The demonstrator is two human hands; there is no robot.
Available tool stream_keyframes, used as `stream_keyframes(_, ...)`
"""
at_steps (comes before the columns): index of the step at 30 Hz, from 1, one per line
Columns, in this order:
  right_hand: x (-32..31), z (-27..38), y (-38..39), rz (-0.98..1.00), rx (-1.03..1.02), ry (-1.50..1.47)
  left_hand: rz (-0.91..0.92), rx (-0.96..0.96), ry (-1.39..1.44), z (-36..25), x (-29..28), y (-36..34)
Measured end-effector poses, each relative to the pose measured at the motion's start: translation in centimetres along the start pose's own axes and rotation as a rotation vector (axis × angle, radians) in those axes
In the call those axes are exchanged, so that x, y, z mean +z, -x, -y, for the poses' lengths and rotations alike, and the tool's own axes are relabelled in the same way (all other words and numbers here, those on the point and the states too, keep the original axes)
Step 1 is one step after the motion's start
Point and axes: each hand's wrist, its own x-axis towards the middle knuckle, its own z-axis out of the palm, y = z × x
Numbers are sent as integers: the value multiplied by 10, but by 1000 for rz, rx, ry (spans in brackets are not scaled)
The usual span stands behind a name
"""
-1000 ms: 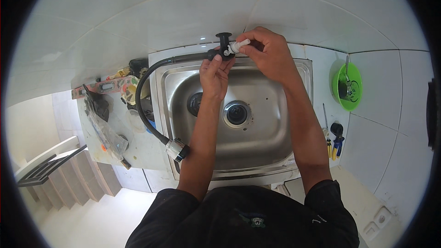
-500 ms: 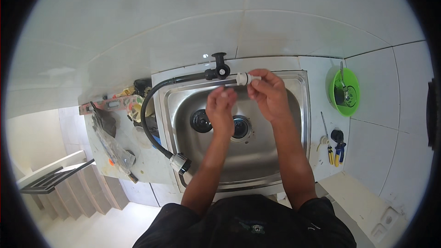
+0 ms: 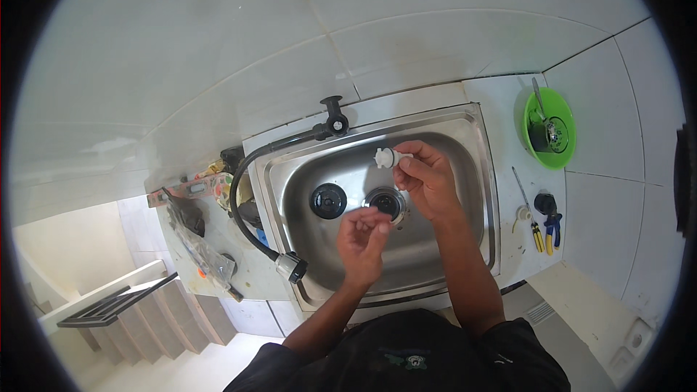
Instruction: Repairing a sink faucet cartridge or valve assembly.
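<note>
Above the sink, my right hand (image 3: 428, 178) pinches a white plastic fitting (image 3: 388, 158) with a black ring round it and a notched end pointing left. My left hand (image 3: 364, 241) hovers lower, in front of the drain, fingers loosely curled and apart with nothing seen in them. Behind both hands is the steel sink (image 3: 443, 247), with its drain (image 3: 387, 203) partly covered by my left fingers. A round black drain part (image 3: 328, 201) lies in the basin beside it. At the back left stands a black faucet (image 3: 336, 125), its flexible hose (image 3: 238, 187) curving down to a silver-and-black spray head (image 3: 292, 267).
On the right counter are a green bowl (image 3: 531, 147) holding metal parts, a screwdriver (image 3: 528, 207), pliers (image 3: 553, 229) and a black round piece (image 3: 544, 203). A spirit level (image 3: 170, 194), plastic bags (image 3: 207, 250) and clutter lie on the left counter. Stairs (image 3: 160, 316) descend beyond.
My right hand has brought the white fitting away from the faucet, nearer to me. The left hand has dropped lower, toward the front of the sink. The view has tilted slightly.
</note>
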Motion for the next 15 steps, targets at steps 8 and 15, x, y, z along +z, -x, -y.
stream_keyframes(8,-11,-11,10,12,70,-269,108,249,-353,-40,-22,38)
stream_keyframes(15,-10,-16,7,59,81,-347,255,43,-758,-3,-40,65)
